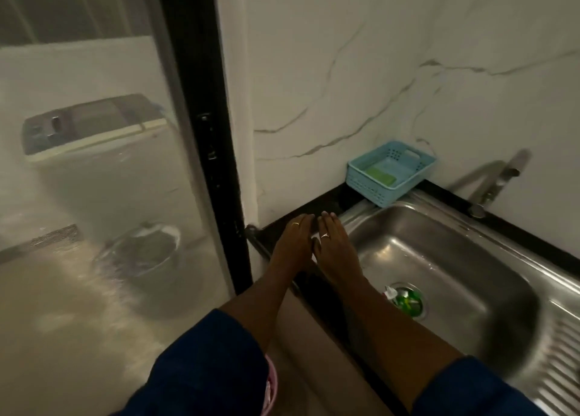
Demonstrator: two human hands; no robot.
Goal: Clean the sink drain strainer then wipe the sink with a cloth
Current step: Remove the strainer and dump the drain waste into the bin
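Stainless steel sink basin (455, 258) opens right of both hands, black desk (339, 200) just past the fingertips. Left hand (295, 243) and right hand (335, 247) stretch flat, side by side, grasping nothing. Round metal drain strainer (406, 301), clogged with green scraps, sits beside the right forearm. A careless lift could spill the scraps down the drain.

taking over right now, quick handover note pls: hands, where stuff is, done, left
Left hand and right hand: both open, fingers straight, side by side at the left rim of the sink, holding nothing.
Drain strainer: seated in the drain, with green and white scraps in it.
No cloth in view. The blue basket in the corner holds a green item.
Done: nothing. Left: clear strainer, wipe sink.
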